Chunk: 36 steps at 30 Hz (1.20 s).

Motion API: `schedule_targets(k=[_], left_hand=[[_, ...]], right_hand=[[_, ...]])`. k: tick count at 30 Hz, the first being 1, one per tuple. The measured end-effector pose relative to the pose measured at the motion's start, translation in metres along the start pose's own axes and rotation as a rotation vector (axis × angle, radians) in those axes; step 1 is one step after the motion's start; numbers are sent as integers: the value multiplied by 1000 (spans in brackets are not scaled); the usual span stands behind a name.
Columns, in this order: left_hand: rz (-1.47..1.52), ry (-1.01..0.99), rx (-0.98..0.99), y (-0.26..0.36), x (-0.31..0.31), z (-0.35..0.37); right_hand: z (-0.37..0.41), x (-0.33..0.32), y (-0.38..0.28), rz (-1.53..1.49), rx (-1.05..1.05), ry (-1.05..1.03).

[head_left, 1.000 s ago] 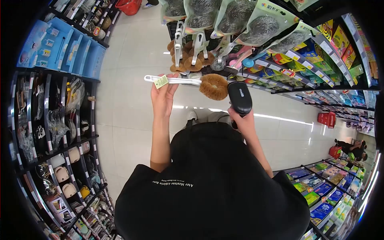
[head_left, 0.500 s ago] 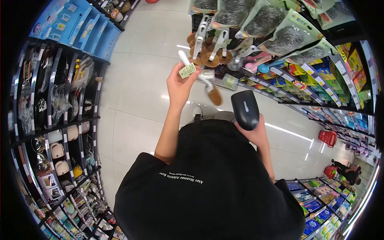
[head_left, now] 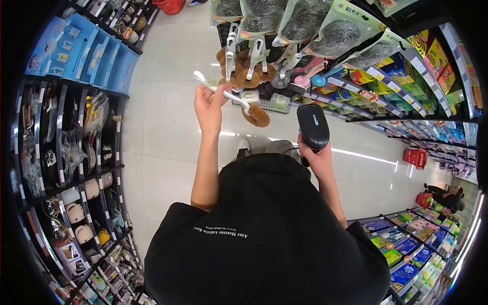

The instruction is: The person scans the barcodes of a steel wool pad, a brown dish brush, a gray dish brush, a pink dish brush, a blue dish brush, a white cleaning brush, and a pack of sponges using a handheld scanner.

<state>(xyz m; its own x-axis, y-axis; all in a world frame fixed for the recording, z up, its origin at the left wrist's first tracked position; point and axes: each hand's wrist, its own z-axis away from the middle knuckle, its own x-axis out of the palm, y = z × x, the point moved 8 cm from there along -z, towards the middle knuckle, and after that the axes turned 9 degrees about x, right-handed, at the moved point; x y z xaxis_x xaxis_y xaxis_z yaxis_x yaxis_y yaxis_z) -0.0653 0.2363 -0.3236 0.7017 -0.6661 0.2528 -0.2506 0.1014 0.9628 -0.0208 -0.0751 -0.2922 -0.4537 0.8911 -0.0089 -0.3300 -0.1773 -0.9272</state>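
Turned since the earlier frame, the brush (head_left: 237, 99) is pinched by the left grip (head_left: 208, 109), long axis slanted, bristle end (head_left: 259, 116) toward yet apart from the black scanner (head_left: 313, 127) held by the right grip (head_left: 319, 158).

Bright; white glare streaks (head_left: 356, 155) on floor (head_left: 165, 119); edges bowed, corners black; far shelves (head_left: 460, 165) seemingly soft.

1. Pale tiled floor (head_left: 162, 178): a red basket (head_left: 169, 6) is parked far left, with more red baskets (head_left: 416, 158) over right.
2. Left shelves (head_left: 61, 192): totally crammed with plastic-wrapped goods (head_left: 94, 117), and some cream containers (head_left: 75, 213) are lined up too.
3. Right shelves (head_left: 432, 81): stuffed with colourful packets (head_left: 434, 56).
4. Near-right shelves (head_left: 389, 219): blue packs (head_left: 405, 274) and green packs (head_left: 392, 255) are stocked.
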Motion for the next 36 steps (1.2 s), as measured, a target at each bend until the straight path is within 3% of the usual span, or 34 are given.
schedule_targets(k=[5, 10, 12, 26, 30, 36], left_hand=[[-160, -109, 58, -47, 1, -1], [-957, -335, 307, -35, 49, 1], [-961, -364, 399, -23, 70, -4], [-867, -379, 301, -33, 109, -50], [-859, -309, 466, -40, 111, -57], [-810, -292, 519, -57, 104, -69]], right_hand=[[-4, -14, 6, -16, 11, 72], [-9, -13, -2, 2, 23, 50], [-9, -12, -7, -9, 25, 58], [-2, -9, 22, 89, 92, 6], [3, -3, 21, 111, 88, -8], [5, 8, 11, 119, 120, -46]])
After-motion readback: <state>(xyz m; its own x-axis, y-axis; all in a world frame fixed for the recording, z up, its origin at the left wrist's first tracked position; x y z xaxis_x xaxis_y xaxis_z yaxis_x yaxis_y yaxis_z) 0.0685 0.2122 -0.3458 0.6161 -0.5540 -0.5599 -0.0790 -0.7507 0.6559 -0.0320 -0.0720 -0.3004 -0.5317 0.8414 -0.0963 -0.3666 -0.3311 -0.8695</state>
